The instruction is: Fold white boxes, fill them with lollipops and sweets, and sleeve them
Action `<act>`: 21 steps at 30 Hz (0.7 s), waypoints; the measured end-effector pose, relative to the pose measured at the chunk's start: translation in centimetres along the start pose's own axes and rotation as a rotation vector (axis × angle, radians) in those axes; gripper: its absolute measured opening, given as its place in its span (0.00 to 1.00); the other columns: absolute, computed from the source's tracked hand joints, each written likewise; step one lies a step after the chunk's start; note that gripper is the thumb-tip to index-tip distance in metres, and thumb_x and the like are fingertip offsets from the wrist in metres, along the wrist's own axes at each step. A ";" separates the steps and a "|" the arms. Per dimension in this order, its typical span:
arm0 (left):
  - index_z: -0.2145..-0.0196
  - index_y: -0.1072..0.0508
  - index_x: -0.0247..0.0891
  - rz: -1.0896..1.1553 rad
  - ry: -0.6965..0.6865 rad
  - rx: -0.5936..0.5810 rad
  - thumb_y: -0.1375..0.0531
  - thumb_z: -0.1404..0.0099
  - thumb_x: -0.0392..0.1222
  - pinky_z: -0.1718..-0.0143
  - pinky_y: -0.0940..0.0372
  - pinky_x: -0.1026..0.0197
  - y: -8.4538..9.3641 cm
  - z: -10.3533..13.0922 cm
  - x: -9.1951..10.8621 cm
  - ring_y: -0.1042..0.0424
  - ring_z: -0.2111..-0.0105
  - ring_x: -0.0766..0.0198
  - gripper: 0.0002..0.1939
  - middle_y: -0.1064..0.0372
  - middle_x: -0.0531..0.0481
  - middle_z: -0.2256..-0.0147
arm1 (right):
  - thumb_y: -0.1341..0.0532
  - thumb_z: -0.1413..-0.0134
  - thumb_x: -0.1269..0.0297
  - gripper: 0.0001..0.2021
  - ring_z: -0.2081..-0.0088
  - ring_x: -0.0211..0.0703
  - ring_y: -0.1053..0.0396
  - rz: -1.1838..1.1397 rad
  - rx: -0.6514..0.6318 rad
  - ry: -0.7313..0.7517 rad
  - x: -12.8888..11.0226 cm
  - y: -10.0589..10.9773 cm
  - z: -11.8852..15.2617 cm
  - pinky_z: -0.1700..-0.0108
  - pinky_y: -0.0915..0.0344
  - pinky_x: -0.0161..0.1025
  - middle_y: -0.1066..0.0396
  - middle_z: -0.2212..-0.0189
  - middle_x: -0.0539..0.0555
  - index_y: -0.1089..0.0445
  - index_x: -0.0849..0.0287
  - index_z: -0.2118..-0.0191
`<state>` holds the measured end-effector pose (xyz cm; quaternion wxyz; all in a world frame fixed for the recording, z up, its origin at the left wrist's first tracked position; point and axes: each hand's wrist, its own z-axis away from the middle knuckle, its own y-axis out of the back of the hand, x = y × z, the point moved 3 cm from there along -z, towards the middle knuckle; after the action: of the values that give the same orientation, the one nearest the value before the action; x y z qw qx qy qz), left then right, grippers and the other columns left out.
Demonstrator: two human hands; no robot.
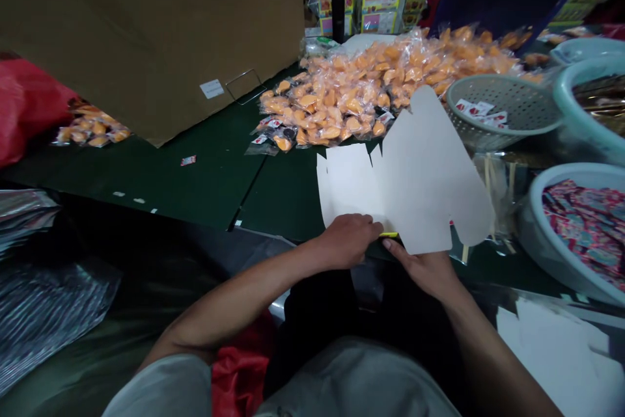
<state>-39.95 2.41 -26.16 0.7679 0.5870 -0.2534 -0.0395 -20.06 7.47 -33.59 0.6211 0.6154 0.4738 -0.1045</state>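
Note:
A white cardboard piece (430, 170), die-cut with notches and partly folded, stands at the table's front edge. Its inner side faces me, and a narrow yellow strip shows along the low edge between my hands. My left hand (349, 241) is closed on the near edge of the folded panel, with its fingers bent over the card. Lower right, my right hand (430, 270) grips the bottom of the larger panel, thumb in front and fingers hidden behind. Just beyond the card lies a heap of orange pieces in clear wrappers (342, 105).
A large brown carton (146, 33) stands at left on the dark green table (195, 183). To the right are a grey colander (508, 137) with small packets, a bowl of pink packets (537, 222) and another pale tub (566, 105). White card blanks (556, 358) lie lower right.

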 end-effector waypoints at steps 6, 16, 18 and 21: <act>0.46 0.28 0.37 -0.055 0.013 -0.020 0.40 0.35 0.33 0.62 0.32 0.52 0.0 -0.6 -0.4 0.26 0.53 0.46 0.18 0.27 0.38 0.52 | 0.37 0.35 0.42 0.29 0.34 0.65 0.35 0.060 0.059 0.042 -0.5 -0.5 0.0 0.28 0.45 0.63 0.27 0.40 0.64 0.26 0.58 0.40; 0.50 0.27 0.38 -0.128 -0.002 -0.027 0.43 0.32 0.34 0.65 0.33 0.55 0.2 -0.3 0.0 0.24 0.55 0.51 0.14 0.26 0.43 0.54 | 0.42 0.32 0.38 0.29 0.35 0.65 0.35 0.143 0.036 0.087 -1.0 -0.5 0.0 0.28 0.47 0.66 0.25 0.43 0.63 0.26 0.57 0.41; 0.51 0.27 0.39 -0.101 -0.025 -0.036 0.41 0.34 0.34 0.63 0.32 0.55 0.1 -0.2 0.2 0.24 0.54 0.51 0.14 0.26 0.45 0.55 | 0.41 0.32 0.39 0.28 0.37 0.65 0.33 0.160 0.025 0.114 -0.9 -0.5 0.1 0.29 0.45 0.66 0.24 0.46 0.63 0.26 0.57 0.42; 0.51 0.27 0.39 -0.074 -0.019 -0.081 0.40 0.34 0.34 0.62 0.31 0.54 0.0 -0.2 0.5 0.24 0.53 0.50 0.13 0.26 0.45 0.55 | 0.41 0.32 0.40 0.25 0.42 0.62 0.29 0.170 -0.001 0.124 -0.7 -0.4 0.5 0.31 0.40 0.64 0.23 0.49 0.61 0.25 0.57 0.45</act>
<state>-39.47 2.37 -26.06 0.7867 0.5638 -0.2371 -0.0840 -20.49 6.61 -33.52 0.5976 0.6583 0.4575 -0.0127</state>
